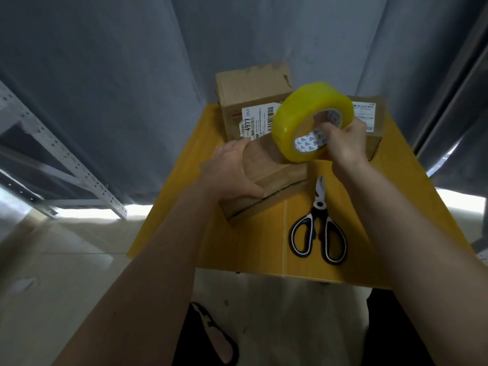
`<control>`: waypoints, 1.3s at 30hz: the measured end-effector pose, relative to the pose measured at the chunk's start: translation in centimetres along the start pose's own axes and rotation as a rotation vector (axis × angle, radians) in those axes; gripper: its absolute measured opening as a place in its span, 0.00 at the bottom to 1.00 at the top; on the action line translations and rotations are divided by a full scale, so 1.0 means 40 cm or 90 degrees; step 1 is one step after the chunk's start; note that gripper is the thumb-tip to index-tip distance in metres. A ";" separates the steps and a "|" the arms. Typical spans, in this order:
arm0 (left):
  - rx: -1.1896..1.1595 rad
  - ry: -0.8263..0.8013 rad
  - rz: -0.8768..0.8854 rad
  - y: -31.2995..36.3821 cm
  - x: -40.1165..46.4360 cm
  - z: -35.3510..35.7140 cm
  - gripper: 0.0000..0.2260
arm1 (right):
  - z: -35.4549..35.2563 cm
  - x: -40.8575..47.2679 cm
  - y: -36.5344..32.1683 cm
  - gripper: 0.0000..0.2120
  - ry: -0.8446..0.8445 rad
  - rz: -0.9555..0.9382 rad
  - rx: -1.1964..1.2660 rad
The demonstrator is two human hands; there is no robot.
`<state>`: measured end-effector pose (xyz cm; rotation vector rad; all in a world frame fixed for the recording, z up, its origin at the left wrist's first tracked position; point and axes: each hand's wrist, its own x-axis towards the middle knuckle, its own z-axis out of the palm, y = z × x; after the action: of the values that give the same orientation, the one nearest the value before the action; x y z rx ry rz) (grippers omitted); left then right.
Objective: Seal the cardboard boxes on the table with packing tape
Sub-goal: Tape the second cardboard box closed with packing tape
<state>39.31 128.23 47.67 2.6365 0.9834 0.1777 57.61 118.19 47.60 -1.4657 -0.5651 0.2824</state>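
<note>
Two boxes (253,101) partly hidden; tape (301,120) blocks.

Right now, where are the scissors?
In the head view, the scissors lie flat on the yellow table, near its front right, just in front of the box being taped and below the right hand.

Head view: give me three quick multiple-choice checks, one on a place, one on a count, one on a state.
1. The scissors lie:
A. on the near box
B. on the table, right of the near box
C. on the floor

2. Cardboard boxes in view:
A. one
B. three
C. five

3. The right hand:
A. grips the tape roll
B. hangs idle
C. holds the scissors

Answers:
1 B, they rest on the yellow table beside the near box.
2 B, two more stand behind.
3 A, fingers hook into the core of the tape roll.
</note>
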 end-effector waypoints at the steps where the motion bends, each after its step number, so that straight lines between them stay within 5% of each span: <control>1: -0.002 -0.002 0.000 0.002 -0.001 0.000 0.54 | -0.001 0.002 -0.002 0.10 -0.006 -0.003 0.000; 11: -0.019 -0.003 0.003 -0.003 0.001 0.001 0.54 | -0.055 0.059 0.007 0.09 0.053 -0.038 -0.069; 29: 0.049 0.010 -0.021 -0.007 0.010 0.018 0.54 | -0.079 0.046 0.170 0.16 0.067 0.169 -0.075; 39: 0.110 -0.068 -0.065 0.154 0.132 0.051 0.54 | -0.092 0.053 0.156 0.16 0.035 0.122 -0.132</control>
<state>47.55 126.76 47.85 2.7073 1.1396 -0.0739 62.28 116.79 41.85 -1.7274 -0.4192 0.3405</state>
